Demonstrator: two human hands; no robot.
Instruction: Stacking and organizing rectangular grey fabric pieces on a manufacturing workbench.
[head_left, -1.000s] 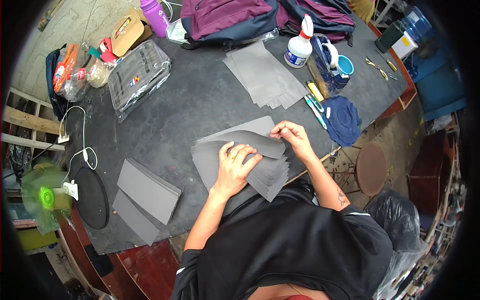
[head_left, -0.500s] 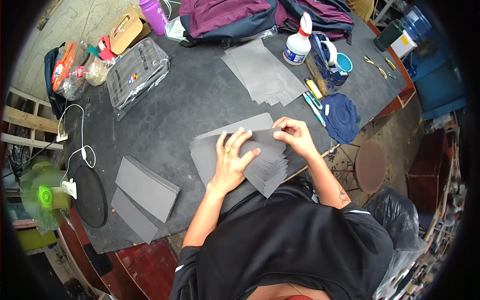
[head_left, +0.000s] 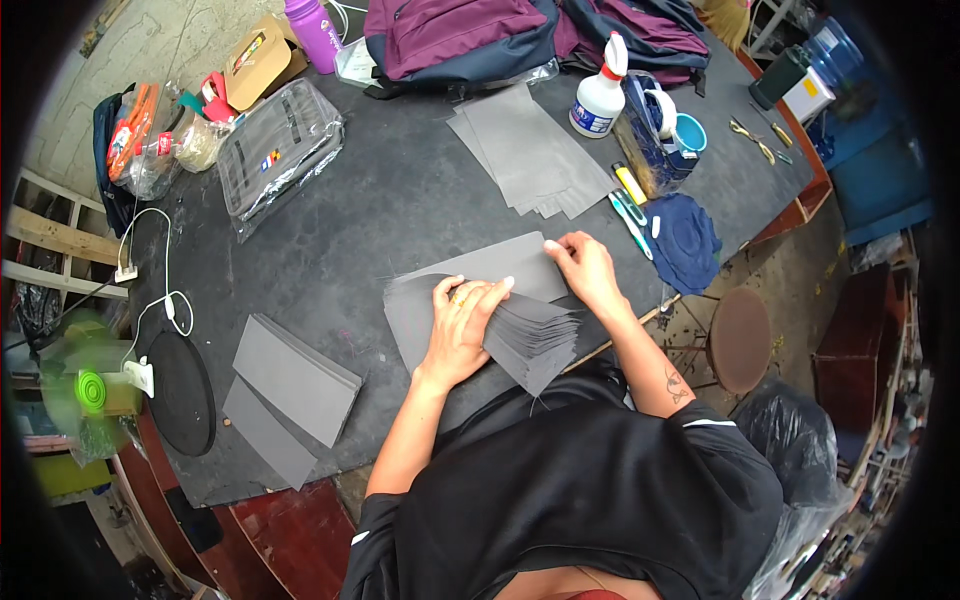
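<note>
A thick fanned stack of dark grey rectangular sheets [head_left: 530, 345] rests at the table's near edge, in front of my body. My left hand [head_left: 460, 325] grips it, with the thumb and fingers closed over the upper layers, which curl up under them. Beyond the stack, a single grey sheet [head_left: 515, 262] lies flatter, partly covered by it. My right hand [head_left: 588, 273] has thumb and forefinger together at that sheet's far right corner. To the left, a smaller pile of grey strips [head_left: 298, 375] sits on the table with a loose strip [head_left: 268, 430] beside it.
More grey sheets [head_left: 530, 150] lie farther back, near a white spray bottle [head_left: 598, 100]. A navy cloth [head_left: 683, 240], a cutter [head_left: 632, 225] and a yellow marker [head_left: 628, 183] are at right. Purple backpacks [head_left: 460, 40] and a plastic-wrapped bag [head_left: 280, 150] stand farther off.
The top layers now curl under my left fingers, and more of the flat sheet beyond the stack shows. My right hand has shifted slightly left and down at the sheet's corner.
</note>
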